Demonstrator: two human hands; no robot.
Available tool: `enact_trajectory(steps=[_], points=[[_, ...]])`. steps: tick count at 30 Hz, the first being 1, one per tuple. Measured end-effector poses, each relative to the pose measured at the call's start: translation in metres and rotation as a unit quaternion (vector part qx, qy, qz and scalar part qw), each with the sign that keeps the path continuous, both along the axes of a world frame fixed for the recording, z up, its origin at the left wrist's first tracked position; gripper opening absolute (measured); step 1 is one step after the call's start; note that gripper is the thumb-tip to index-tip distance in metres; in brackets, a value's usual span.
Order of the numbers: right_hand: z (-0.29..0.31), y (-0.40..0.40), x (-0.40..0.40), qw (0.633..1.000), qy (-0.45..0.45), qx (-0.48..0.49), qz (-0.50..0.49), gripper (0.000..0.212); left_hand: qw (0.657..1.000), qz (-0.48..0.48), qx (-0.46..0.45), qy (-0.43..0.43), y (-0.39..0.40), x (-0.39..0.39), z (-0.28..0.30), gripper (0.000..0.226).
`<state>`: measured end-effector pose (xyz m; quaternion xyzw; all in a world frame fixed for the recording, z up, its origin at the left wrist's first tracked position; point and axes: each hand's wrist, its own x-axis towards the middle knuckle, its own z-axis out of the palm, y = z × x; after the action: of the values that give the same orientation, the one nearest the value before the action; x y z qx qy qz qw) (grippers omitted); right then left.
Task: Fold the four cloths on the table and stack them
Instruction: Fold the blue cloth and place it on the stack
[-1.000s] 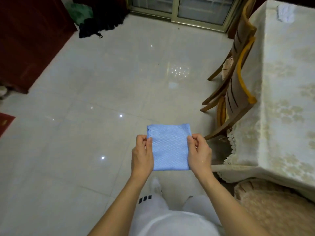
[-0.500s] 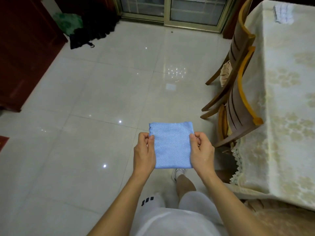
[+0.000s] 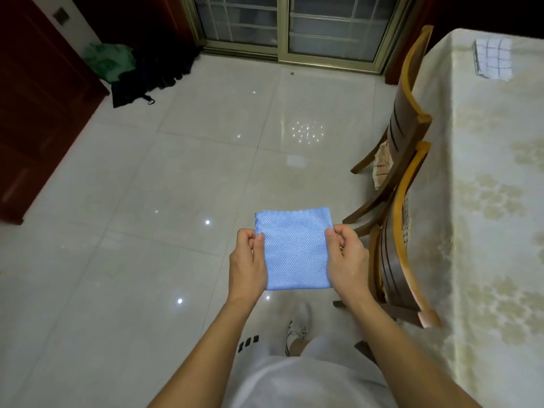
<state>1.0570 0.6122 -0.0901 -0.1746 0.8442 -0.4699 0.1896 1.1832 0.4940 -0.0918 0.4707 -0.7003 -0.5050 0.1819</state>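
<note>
Blue cloth [image 3: 295, 248]: folded, held left of table [image 3: 485, 201], unchanged.
Left hand [image 3: 248, 260]: still pinched on its left edge.
Right hand [image 3: 347, 259]: still pinched on its right edge.
View: more table revealed than before.

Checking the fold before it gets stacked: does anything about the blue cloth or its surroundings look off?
Nothing stands out. The blue cloth is a neat folded rectangle, pinched by the left hand and right hand over the floor, away from the table.
</note>
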Motion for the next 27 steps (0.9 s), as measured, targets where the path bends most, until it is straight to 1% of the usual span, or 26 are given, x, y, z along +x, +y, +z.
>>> enact_trajectory(steps=[6,13,18,24,27], points=[[-0.002,-0.018,-0.066,1.000,0.003,-0.007,-0.016,0.021,1.000,-0.002,-0.011,0.003,-0.020,-0.067,0.005,0.022],[-0.004,-0.047,-0.104,1.000,-0.016,-0.003,-0.016,0.023,1.000,-0.006,-0.011,-0.006,-0.049,-0.107,0.002,0.021],[-0.009,-0.074,-0.128,0.999,-0.011,0.006,-0.034,0.021,1.000,-0.019,-0.002,-0.010,-0.078,-0.136,-0.006,0.022],[-0.020,-0.124,-0.168,0.998,0.000,0.007,-0.058,0.019,0.999,-0.039,0.010,-0.010,-0.135,-0.180,-0.017,0.022],[-0.017,-0.161,-0.189,0.997,0.024,0.009,-0.068,0.017,0.998,-0.055,0.019,-0.015,-0.176,-0.206,-0.018,0.022]])
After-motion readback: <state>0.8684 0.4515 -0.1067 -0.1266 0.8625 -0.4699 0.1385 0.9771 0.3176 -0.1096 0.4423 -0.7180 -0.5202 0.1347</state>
